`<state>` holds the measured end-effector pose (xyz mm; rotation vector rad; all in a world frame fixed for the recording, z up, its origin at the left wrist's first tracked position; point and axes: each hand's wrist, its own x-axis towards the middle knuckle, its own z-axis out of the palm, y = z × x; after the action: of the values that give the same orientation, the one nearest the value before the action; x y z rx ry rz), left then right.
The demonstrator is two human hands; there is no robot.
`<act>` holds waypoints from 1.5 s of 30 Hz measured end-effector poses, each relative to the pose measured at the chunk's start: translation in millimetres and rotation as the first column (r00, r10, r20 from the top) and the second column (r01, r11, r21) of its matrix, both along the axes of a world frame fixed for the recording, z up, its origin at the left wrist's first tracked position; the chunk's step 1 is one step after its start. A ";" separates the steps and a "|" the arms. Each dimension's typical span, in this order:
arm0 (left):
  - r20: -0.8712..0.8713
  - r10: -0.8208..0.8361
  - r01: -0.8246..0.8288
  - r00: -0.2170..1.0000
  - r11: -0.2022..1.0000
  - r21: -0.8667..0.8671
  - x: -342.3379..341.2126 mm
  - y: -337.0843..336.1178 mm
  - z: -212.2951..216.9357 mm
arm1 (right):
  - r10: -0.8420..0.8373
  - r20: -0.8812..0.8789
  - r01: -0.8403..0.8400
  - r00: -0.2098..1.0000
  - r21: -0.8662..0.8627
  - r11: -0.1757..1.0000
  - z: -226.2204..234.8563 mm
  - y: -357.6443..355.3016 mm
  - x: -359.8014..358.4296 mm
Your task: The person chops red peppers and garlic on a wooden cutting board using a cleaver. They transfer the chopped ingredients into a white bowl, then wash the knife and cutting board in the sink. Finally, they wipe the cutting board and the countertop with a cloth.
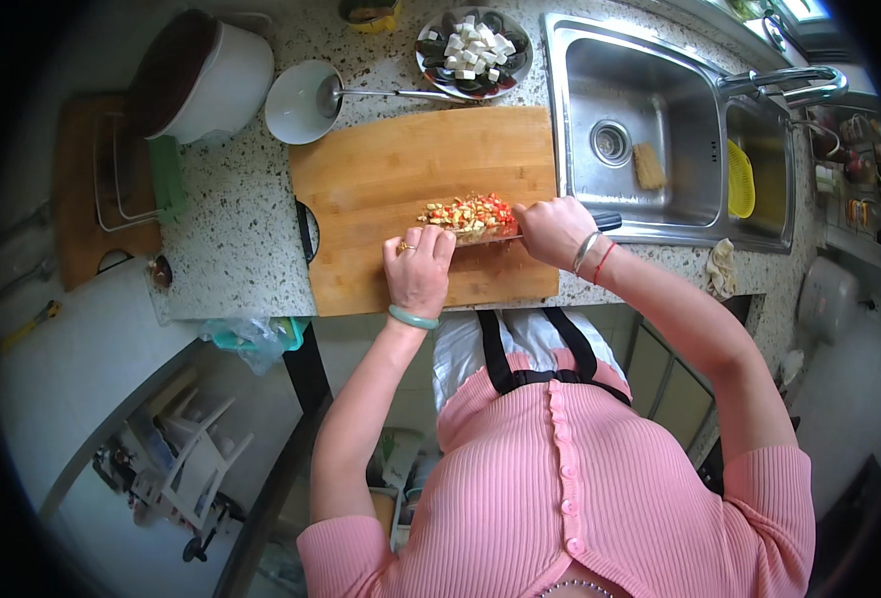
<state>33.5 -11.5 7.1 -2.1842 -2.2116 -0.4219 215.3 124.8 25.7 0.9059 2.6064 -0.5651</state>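
Observation:
A kitchen knife [487, 237] lies flat-sided along the near edge of a pile of chopped red and pale yellow bits [470, 212] on the wooden cutting board [360, 189]. My right hand [556, 231] is closed round it where the blade meets the handle, and the dark handle end sticks out to the right. At the blade's left end, my left hand [419, 265] has its fingers bent together over the blade. Some of the bits rest against or on the blade. The fingertips of both hands are partly hidden.
Behind the board stand a white bowl [286, 118] with a ladle [400, 94] and a plate of white cubes with dark slices [475, 52]. A steel sink [650, 110] with a sponge [649, 165] adjoins the right. A large white pot [223, 85] stands left.

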 end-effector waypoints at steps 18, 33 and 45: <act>-0.022 0.003 -0.002 1.000 0.999 0.041 -0.9 2.8 -3.3 | 0.011 0.035 -0.012 0.999 0.024 1.000 15.3 2.2 -4.1; 0.030 0.019 -0.020 0.999 1.000 0.010 -7.1 7.3 -2.0 | 0.028 0.074 -0.027 0.997 -0.006 1.000 12.9 13.1 -12.4; 0.018 0.072 -0.073 0.997 0.996 0.043 -11.9 15.4 -1.8 | 0.049 0.098 -0.049 0.994 -0.002 0.999 14.1 22.2 -26.7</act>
<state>21.6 3.9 5.3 -2.0795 -2.2592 -0.4826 188.7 147.0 39.7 0.8461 2.5334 -0.4940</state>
